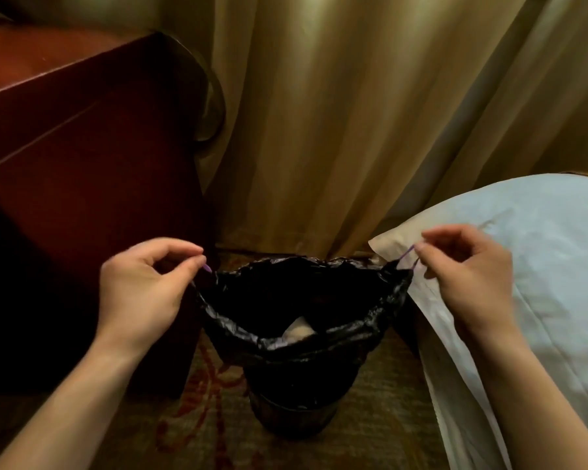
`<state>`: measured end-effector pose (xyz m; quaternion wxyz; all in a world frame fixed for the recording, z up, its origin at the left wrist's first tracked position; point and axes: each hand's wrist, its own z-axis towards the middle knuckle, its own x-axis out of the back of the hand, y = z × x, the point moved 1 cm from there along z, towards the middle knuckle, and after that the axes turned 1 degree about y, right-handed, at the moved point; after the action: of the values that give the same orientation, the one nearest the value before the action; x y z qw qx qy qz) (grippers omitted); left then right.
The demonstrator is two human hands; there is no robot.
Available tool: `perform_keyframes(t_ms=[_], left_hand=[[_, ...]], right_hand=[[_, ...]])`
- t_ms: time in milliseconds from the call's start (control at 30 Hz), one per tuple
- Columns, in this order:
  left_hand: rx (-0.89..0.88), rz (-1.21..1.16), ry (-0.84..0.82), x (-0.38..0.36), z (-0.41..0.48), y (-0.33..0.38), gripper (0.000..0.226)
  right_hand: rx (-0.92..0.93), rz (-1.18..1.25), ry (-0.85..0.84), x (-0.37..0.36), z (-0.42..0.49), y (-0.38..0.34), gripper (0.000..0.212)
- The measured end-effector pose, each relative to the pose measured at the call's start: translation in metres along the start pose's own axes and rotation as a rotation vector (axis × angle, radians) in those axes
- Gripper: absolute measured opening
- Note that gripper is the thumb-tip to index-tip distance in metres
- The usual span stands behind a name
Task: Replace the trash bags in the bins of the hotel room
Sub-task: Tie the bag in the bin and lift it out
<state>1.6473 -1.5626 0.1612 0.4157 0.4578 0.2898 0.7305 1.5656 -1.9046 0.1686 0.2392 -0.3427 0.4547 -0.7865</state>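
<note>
Over patterned carpet (370, 401), between wooden cabinet (82, 147) and white pillow (540, 249), my left hand (140, 286) and right hand (465, 276) pinch the trash bag (302, 293)'s purple drawstring (407, 255), seemingly above its bin (292, 415).

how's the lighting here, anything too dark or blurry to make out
Head view: dim, warm light, brightest high on the curtain; the trash bag interior is near black, one pale scrap showing; the wooden cabinet sinks into shadow at lower left; the left hand and right hand, pinching the purple drawstring, are lit but slightly soft; edges bow from the wide-angle lens.
</note>
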Motion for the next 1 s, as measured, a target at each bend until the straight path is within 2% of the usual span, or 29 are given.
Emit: perform_keyframes(t_ms=[33,133,233,333,433,500,600,700,800,900,1000], left_hand=[[-0.019,-0.007,0.005,0.000,0.008,0.005,0.013],[-0.074,0.033,-0.056,0.000,0.026,0.023,0.013],[-0.148,0.032,-0.030,0.001,0.038,0.041,0.012],[-0.215,0.098,-0.123,0.000,0.041,0.054,0.010],[-0.285,0.133,-0.104,-0.001,0.046,0.066,0.008],[-0.358,0.207,-0.158,-0.004,0.044,0.072,0.009],[-0.367,0.169,-0.128,-0.002,0.051,0.084,0.010],[-0.447,0.236,-0.157,-0.003,0.053,0.094,0.010],[-0.482,0.238,-0.147,-0.001,0.059,0.103,0.011],[-0.458,0.217,-0.146,0.000,0.062,0.103,0.011],[-0.391,0.165,-0.155,0.000,0.065,0.098,0.011]], right_hand=[[0.040,0.005,0.007,0.000,0.006,-0.012,0.012],[0.105,-0.113,-0.147,-0.003,0.016,-0.037,0.012],[0.194,-0.060,-0.062,-0.005,0.022,-0.052,0.012],[0.221,-0.170,-0.185,-0.011,0.023,-0.058,0.014],[0.263,-0.109,-0.060,-0.007,0.033,-0.064,0.017],[0.282,-0.203,-0.150,-0.007,0.034,-0.070,0.019],[0.329,-0.162,-0.040,-0.004,0.038,-0.077,0.019],[0.357,-0.215,-0.114,-0.004,0.039,-0.084,0.019],[0.385,-0.131,0.029,0.000,0.046,-0.089,0.017],[0.377,-0.190,-0.054,-0.001,0.049,-0.092,0.018],[0.358,-0.039,0.110,0.003,0.054,-0.092,0.016]])
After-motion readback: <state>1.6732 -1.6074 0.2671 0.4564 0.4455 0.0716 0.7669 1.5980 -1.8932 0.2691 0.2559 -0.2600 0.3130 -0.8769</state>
